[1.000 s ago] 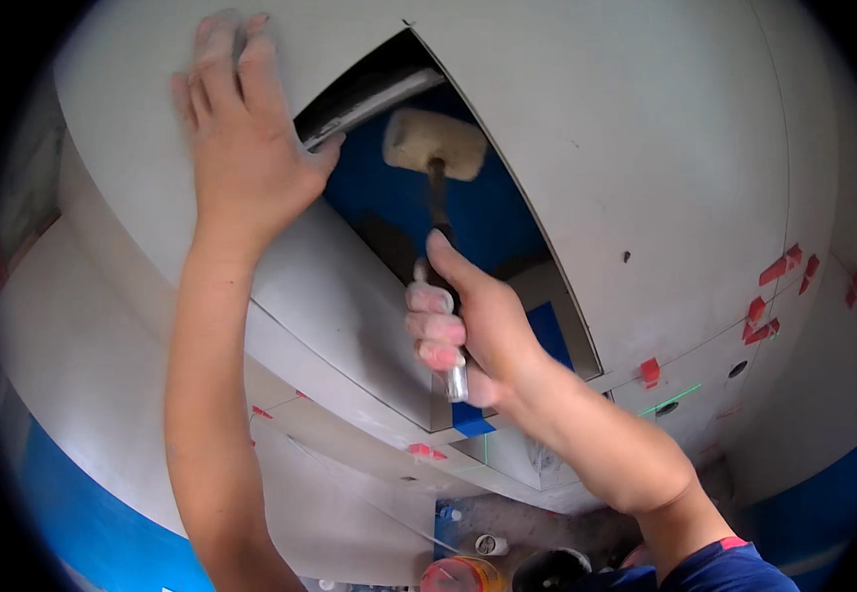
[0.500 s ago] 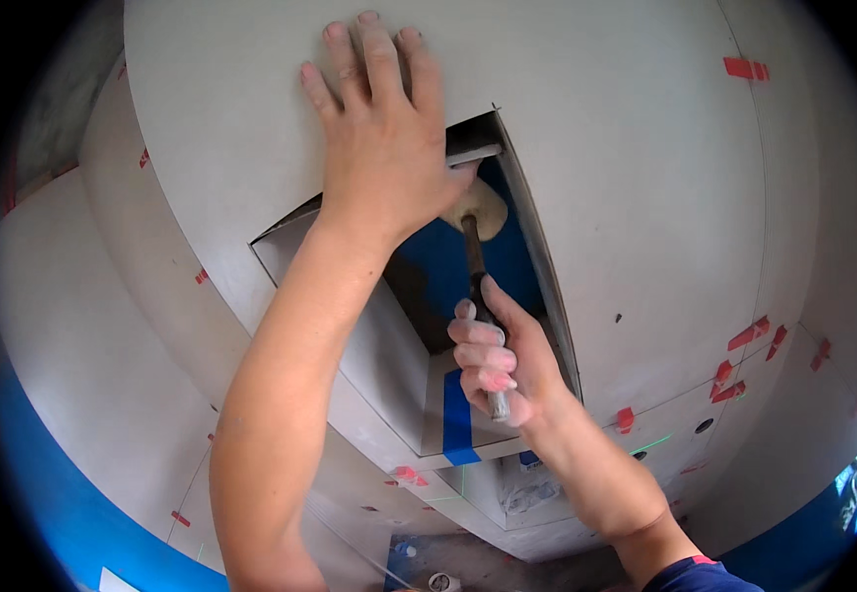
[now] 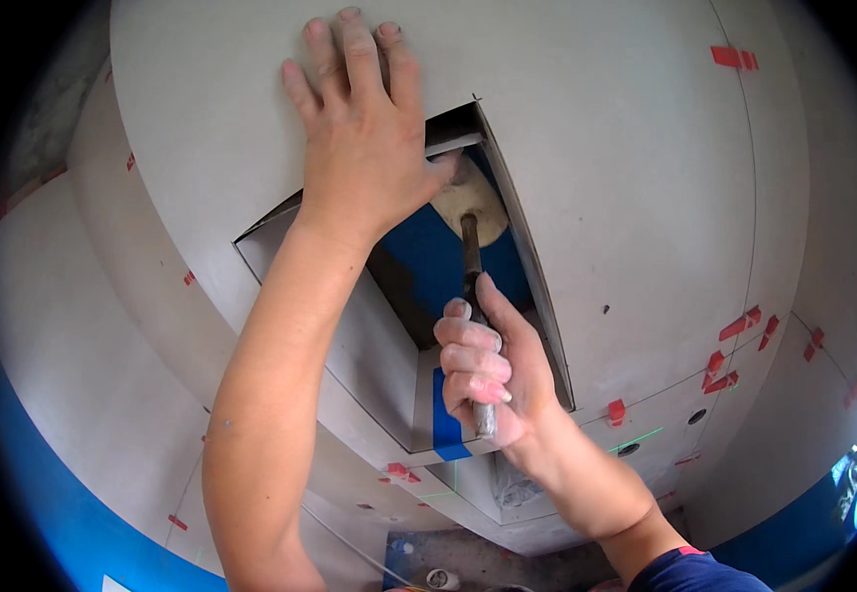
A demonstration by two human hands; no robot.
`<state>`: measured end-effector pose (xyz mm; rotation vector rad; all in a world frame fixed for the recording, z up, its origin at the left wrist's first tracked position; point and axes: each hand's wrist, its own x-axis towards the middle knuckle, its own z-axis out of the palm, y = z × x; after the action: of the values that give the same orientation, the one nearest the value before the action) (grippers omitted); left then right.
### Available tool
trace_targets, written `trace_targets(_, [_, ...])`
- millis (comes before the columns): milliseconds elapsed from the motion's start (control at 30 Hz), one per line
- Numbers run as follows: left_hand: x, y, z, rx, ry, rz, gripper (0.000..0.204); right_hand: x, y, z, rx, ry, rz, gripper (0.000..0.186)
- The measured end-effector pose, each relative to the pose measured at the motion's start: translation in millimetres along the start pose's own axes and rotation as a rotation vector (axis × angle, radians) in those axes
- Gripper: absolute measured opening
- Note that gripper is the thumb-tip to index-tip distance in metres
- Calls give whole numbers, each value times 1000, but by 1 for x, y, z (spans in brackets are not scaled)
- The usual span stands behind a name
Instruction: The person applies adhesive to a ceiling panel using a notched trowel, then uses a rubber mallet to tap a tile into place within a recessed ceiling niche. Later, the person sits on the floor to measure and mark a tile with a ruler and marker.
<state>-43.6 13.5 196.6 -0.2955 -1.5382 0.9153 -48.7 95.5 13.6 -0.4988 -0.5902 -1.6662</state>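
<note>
My left hand [image 3: 364, 143] lies spread on the large light grey wall tile [image 3: 626, 187], just above and left of a recessed wall niche. Its thumb reaches over the niche's upper edge, beside a thin light tile strip [image 3: 455, 145] under the top. My right hand [image 3: 493, 360] is wrapped round the dark handle of a mallet [image 3: 471, 247]. The mallet's rounded cream head [image 3: 473, 209] is inside the niche, just below the strip; whether they touch I cannot tell. Blue and dark grey patches cover the niche's back wall [image 3: 438, 261]. Blue tape [image 3: 448, 414] crosses its lower edge.
Red tile clips [image 3: 734, 57] sit along the joints between wall tiles. Below is a second opening [image 3: 468, 483] with clear plastic in it. A green laser line [image 3: 636, 441] crosses the lower right tiles. A white round container [image 3: 438, 579] stands on the floor at the bottom.
The mallet head has tilted slightly and shows more of its face in the niche. The whole view has shifted a little, and my left hand stays on the tile.
</note>
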Motion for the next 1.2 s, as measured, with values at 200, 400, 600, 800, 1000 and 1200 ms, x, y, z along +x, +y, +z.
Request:
trace_targets(200, [4, 1, 1, -5, 11, -15, 107, 7, -7, 6, -47, 56, 18, 36])
trace_targets(400, [-2, -4, 5, 11, -29, -54, 106, 10, -8, 11, 6, 84, 29, 35])
trace_targets(600, [1, -3, 6, -8, -23, -65, 107, 8, -10, 4, -44, 90, -13, 35])
trace_targets(800, [1, 0, 5, -30, -12, -80, 105, 18, -25, -1, -42, -44, 46, 40])
trace_targets(1000, [-2, -1, 6, -32, -16, -81, 103, 15, -18, 10, 44, 64, 41, 35])
trace_targets(1200, [0, 1, 7, -1, 56, -53, 99, 26, -25, 14, 1, 33, 34, 36])
